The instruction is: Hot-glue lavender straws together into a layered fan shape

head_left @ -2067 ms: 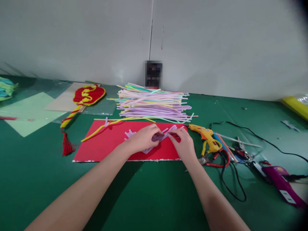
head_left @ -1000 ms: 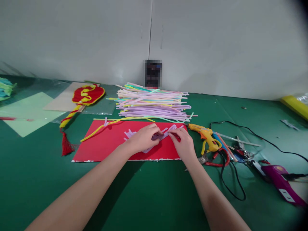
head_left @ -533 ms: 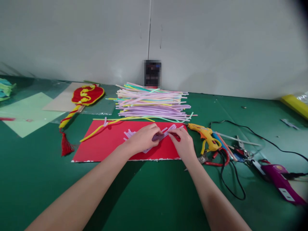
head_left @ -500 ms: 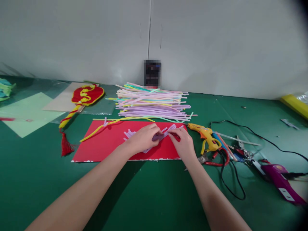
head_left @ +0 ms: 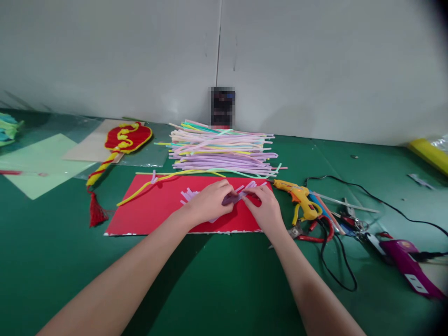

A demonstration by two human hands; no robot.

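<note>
Over a red sheet (head_left: 150,219), my left hand (head_left: 212,201) and my right hand (head_left: 265,205) work close together. Both have their fingertips pinched on a purple pipe cleaner (head_left: 239,196), partly covered by my fingers. Short cut purple pipe cleaner pieces (head_left: 188,195) lie on the sheet beside my left hand. More purple pieces (head_left: 251,185) lie just beyond my right fingertips. A yellow pipe cleaner (head_left: 140,190) with a small purple twist on it crosses the sheet's upper left.
Behind the sheet lies a pile of pastel pipe cleaners (head_left: 220,144). A red and yellow fan-shaped craft (head_left: 129,139) with a tassel lies left. At right are a yellow glue gun (head_left: 301,198), red-handled pliers (head_left: 320,237), a black cord (head_left: 378,198) and a purple power strip (head_left: 408,266).
My right fingertips have shifted slightly left, toward my left hand, along the purple pipe cleaner. My left hand keeps its pinch almost unmoved.
</note>
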